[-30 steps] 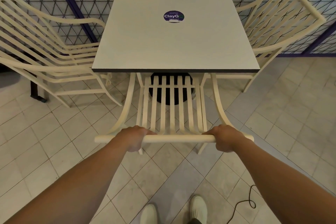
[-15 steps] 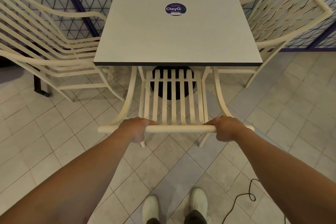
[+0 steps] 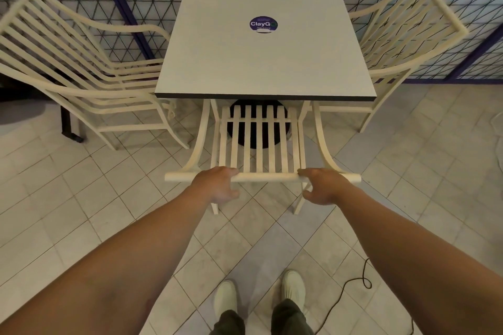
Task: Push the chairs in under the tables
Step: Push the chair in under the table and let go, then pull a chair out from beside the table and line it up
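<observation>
A cream slatted chair [image 3: 260,141] stands in front of me, its seat tucked under the near edge of the square grey table [image 3: 258,68]. Only its backrest and curved arms show. My left hand [image 3: 217,185] and my right hand [image 3: 325,186] are at the chair's top rail, left and right of the slats. Both have loosened: fingertips lie on the rail and the thumbs hang apart below it, so neither grips.
Two more cream chairs flank the table, one at the left [image 3: 81,76], one at the right [image 3: 402,35], both angled outward. A purple mesh fence [image 3: 130,8] runs behind. A black cable [image 3: 353,285] lies on the tiled floor by my right shoe.
The chair has slid further under the table. Both hands, which were closed around the top rail, have opened and loosened their hold.
</observation>
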Tool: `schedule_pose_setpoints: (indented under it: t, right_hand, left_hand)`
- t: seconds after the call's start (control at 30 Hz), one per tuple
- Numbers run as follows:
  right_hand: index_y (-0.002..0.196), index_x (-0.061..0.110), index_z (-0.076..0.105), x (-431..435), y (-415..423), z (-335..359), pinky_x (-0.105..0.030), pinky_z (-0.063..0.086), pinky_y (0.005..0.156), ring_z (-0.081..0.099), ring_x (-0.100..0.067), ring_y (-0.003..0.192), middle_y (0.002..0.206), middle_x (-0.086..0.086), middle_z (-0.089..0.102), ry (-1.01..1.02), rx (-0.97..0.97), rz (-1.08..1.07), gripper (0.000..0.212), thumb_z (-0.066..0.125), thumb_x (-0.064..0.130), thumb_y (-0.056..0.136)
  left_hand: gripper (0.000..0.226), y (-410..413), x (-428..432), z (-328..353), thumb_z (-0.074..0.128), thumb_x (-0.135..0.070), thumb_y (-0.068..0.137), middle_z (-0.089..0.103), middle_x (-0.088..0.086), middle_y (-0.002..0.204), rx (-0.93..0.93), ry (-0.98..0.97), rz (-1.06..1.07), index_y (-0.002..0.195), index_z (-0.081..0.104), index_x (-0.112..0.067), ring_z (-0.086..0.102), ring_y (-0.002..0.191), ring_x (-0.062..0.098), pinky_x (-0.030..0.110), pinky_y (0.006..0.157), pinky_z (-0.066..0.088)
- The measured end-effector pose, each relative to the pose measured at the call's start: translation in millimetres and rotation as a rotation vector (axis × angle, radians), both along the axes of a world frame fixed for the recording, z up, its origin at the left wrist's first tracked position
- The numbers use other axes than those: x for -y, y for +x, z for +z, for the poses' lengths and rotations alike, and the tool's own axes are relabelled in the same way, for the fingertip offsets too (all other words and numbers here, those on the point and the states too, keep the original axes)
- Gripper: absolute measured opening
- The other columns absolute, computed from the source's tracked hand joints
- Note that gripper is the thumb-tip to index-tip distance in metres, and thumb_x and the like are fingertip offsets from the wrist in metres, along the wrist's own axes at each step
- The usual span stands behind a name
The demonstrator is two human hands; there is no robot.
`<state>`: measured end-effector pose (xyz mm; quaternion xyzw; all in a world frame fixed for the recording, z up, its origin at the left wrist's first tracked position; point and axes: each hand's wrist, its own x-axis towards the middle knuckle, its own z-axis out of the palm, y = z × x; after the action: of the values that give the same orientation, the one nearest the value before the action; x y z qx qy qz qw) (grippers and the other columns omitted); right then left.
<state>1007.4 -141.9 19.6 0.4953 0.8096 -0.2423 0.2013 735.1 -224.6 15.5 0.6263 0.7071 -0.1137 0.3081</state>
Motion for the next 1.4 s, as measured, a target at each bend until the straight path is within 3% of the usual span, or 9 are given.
schedule_pose_setpoints:
  t: [0.1,0.23,0.33,0.43,0.7,0.93,1.2,1.4]
  right_hand:
    - [0.150,0.024,0.038,18.6,-1.0,12.5,-0.041,0.048,0.100,0.055,-0.021,0.112,0.134,-0.002,0.056,0.010,-0.033,0.006,0.064,0.061,0.035,0.092]
    - [0.150,0.021,0.040,49.0,-3.0,19.0,-0.042,0.043,0.107,0.051,-0.026,0.128,0.144,-0.007,0.052,-0.032,-0.082,-0.039,0.063,0.061,0.037,0.093]
    - [0.150,0.019,0.041,71.9,-5.2,17.9,-0.043,0.037,0.113,0.044,-0.027,0.137,0.151,-0.007,0.046,-0.119,-0.104,-0.029,0.063,0.062,0.038,0.093]
    - [0.149,0.019,0.042,93.6,-6.4,13.9,-0.042,0.034,0.115,0.041,-0.027,0.139,0.152,-0.005,0.044,-0.158,-0.082,-0.005,0.061,0.060,0.040,0.094]
    - [0.148,0.017,0.044,115.2,-22.2,3.0,-0.037,0.034,0.113,0.045,-0.025,0.134,0.149,-0.007,0.046,-0.233,-0.086,0.059,0.058,0.059,0.038,0.096]
    - [0.146,0.018,0.046,113.0,-52.4,-6.8,-0.034,0.039,0.109,0.051,-0.023,0.130,0.145,-0.007,0.052,-0.293,-0.079,0.230,0.059,0.060,0.043,0.094]
    - [0.144,0.014,0.049,136.9,-118.1,-2.6,-0.030,0.039,0.105,0.053,-0.022,0.129,0.141,-0.008,0.055,-0.373,-0.011,0.566,0.059,0.060,0.044,0.094]
    - [0.143,0.011,0.051,176.3,-187.1,6.4,-0.021,0.037,0.093,0.055,-0.019,0.126,0.137,-0.009,0.058,-0.370,0.003,0.743,0.058,0.062,0.040,0.094]
  left_hand:
    - [0.072,4.2,15.0,13.5,0.063,-0.045,0.091,0.051,-0.001,0.145,0.023,0.011,0.024,0.156,0.036,-0.027,0.055,0.122,0.021,0.038,0.095,0.050]
    - [0.071,11.5,40.3,23.5,0.062,-0.045,0.093,0.056,0.002,0.139,0.049,-0.034,0.028,0.156,0.036,-0.027,0.058,0.116,0.023,0.038,0.094,0.051]
    - [0.074,16.2,60.0,23.8,0.063,-0.043,0.095,0.052,0.006,0.149,0.109,-0.094,0.018,0.159,0.030,-0.024,0.053,0.129,0.027,0.040,0.104,0.048]
    - [0.071,20.4,86.1,16.4,0.064,-0.035,0.098,0.040,0.006,0.158,0.211,-0.144,0.048,0.158,0.033,-0.014,0.045,0.140,0.025,0.033,0.111,0.038]
    - [0.069,5.7,148.2,-5.4,0.067,-0.033,0.097,0.048,0.009,0.153,0.286,-0.210,0.279,0.156,0.037,-0.015,0.049,0.137,0.025,0.032,0.108,0.039]
    - [0.062,13.2,201.5,-7.2,0.066,-0.033,0.097,0.053,0.006,0.149,0.340,-0.158,0.554,0.152,0.043,-0.018,0.054,0.130,0.023,0.033,0.108,0.042]
    - [0.059,29.2,291.9,-0.4,0.063,-0.033,0.098,0.053,0.006,0.147,0.398,-0.071,0.928,0.152,0.042,-0.019,0.055,0.127,0.023,0.030,0.104,0.043]
    - [0.057,12.0,351.6,-6.2,0.063,-0.037,0.097,0.054,0.002,0.144,0.421,-0.011,1.130,0.149,0.045,-0.023,0.053,0.126,0.020,0.030,0.105,0.041]
